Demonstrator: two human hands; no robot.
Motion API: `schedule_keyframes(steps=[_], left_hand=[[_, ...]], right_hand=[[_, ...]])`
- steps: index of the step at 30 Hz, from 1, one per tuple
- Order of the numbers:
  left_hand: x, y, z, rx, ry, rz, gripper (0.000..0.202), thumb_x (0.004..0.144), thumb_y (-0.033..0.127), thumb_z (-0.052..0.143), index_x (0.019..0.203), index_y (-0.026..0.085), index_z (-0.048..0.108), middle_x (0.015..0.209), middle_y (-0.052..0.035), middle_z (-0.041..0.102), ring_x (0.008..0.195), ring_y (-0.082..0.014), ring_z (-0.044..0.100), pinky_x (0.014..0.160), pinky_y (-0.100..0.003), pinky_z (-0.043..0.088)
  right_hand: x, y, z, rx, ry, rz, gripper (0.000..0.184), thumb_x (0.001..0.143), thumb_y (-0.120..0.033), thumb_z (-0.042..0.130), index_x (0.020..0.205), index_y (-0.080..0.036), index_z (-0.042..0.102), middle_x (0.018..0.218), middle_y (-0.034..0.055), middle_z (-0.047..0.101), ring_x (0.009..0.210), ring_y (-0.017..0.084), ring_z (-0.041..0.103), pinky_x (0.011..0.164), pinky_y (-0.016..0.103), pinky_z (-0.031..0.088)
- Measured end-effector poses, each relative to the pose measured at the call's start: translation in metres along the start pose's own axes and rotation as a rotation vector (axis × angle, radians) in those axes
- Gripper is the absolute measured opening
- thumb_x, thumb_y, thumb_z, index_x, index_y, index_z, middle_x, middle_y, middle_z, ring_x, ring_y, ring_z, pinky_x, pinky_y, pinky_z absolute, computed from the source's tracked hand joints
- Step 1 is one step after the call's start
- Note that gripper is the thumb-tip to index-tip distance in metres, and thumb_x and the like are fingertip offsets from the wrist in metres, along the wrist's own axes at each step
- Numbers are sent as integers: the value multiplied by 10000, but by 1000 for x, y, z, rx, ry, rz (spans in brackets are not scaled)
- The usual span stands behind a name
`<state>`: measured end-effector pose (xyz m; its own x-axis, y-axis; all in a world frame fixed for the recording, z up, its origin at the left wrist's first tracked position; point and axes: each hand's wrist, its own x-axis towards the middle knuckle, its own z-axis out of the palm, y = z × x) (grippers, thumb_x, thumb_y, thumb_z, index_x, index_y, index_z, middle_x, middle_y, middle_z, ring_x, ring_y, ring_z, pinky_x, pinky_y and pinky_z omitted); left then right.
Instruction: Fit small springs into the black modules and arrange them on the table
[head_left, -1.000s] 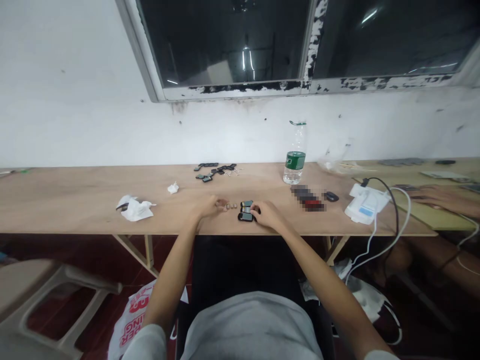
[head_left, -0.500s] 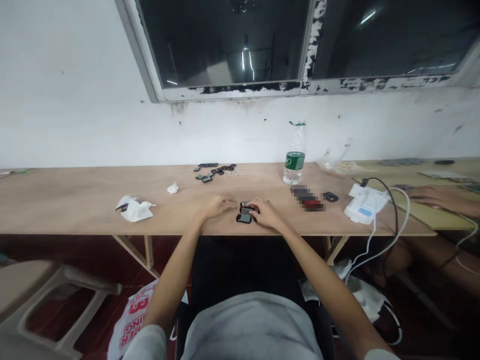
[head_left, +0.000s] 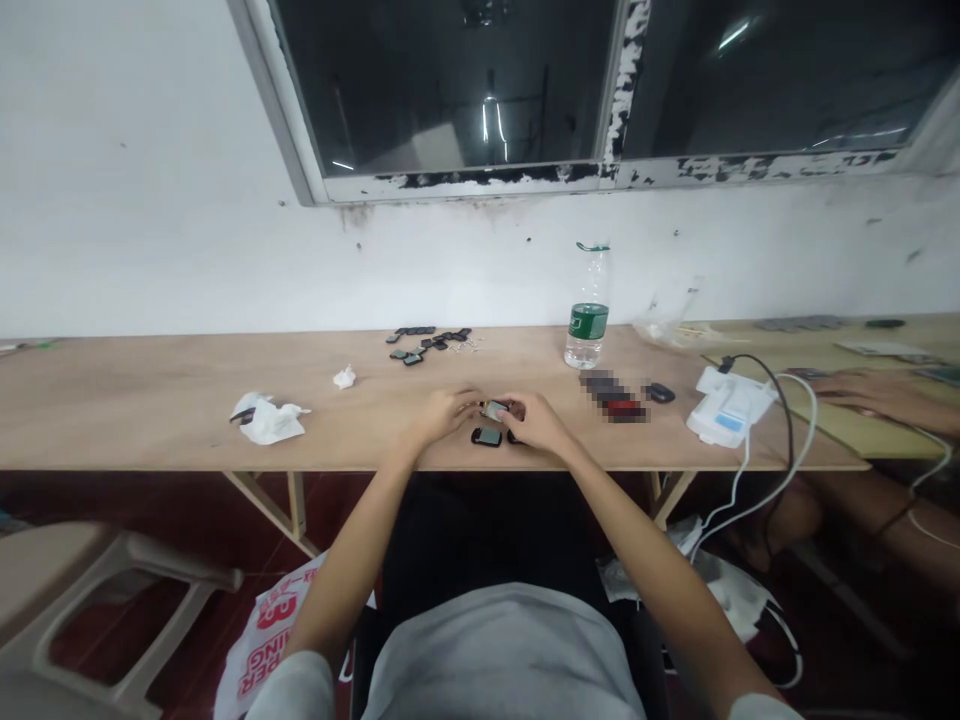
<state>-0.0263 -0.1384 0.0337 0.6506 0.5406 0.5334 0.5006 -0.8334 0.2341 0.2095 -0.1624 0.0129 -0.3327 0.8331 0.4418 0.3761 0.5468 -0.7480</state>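
My left hand point(head_left: 448, 412) and my right hand point(head_left: 531, 419) meet over the near edge of the wooden table point(head_left: 150, 400). Both pinch a small dark device with a grey screen point(head_left: 495, 409), lifted a little off the table between my fingertips. A second small dark device point(head_left: 487, 436) lies flat on the table just below it, near my right thumb. My fingers are curled closed on both hands.
Several more small dark parts point(head_left: 427, 343) lie further back. A clear water bottle point(head_left: 589, 305) stands to the right, crumpled tissues point(head_left: 268, 418) to the left, a white device with cables point(head_left: 726, 413) at right. Another person's hand point(head_left: 877, 392) rests at far right.
My left hand has moved right from a row of small pieces to join my right hand. One small device has been lifted off the table between both hands.
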Motion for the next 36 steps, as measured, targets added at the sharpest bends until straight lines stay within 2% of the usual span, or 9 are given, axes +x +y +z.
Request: schedule_keyframes(steps=[4,8,15,18,24,36], left_hand=[[-1,-1,5,84,79,89,293,1075,264,522,1245,226,758,1228,-108,744,1039,-217,750,919,-332,604],[-3,-4,7,114,97,131,306,1059,213,539,1258,240,769,1254,-104,756,1066,-222,760,920,-325,620],[-6,-4,5,165,96,165,371,993,75,563,1215,259,796,1266,-83,767,1039,-209,776,890,-302,637],[-6,-5,7,193,123,174,405,981,57,567,1256,266,778,1286,-84,759,1061,-218,774,892,-312,643],[-6,-6,10,182,154,185,534,954,-10,509,1336,288,735,1352,-79,734,1181,-218,741,989,-343,625],[-3,-8,12,89,163,137,576,931,-16,484,1383,268,700,1359,-72,735,1214,-219,726,1050,-394,611]], right_hand=[[1,0,-1,156,51,21,276,923,-327,712,1146,-186,794,1138,120,811,963,275,775,898,410,621],[2,2,-3,247,68,22,297,907,-376,735,1123,-181,793,1141,128,811,1012,290,782,948,437,624],[1,0,-11,290,52,18,362,902,-441,726,1104,-148,795,1006,118,820,831,251,762,774,379,633],[1,0,-12,315,56,8,389,894,-465,734,1111,-147,791,1015,118,816,801,233,747,741,357,621],[2,1,-10,356,86,41,423,856,-498,779,1105,-156,788,1009,119,814,779,229,741,714,354,621],[7,10,-1,462,146,97,420,799,-500,843,1055,-171,795,1024,118,820,840,256,777,795,403,668]])
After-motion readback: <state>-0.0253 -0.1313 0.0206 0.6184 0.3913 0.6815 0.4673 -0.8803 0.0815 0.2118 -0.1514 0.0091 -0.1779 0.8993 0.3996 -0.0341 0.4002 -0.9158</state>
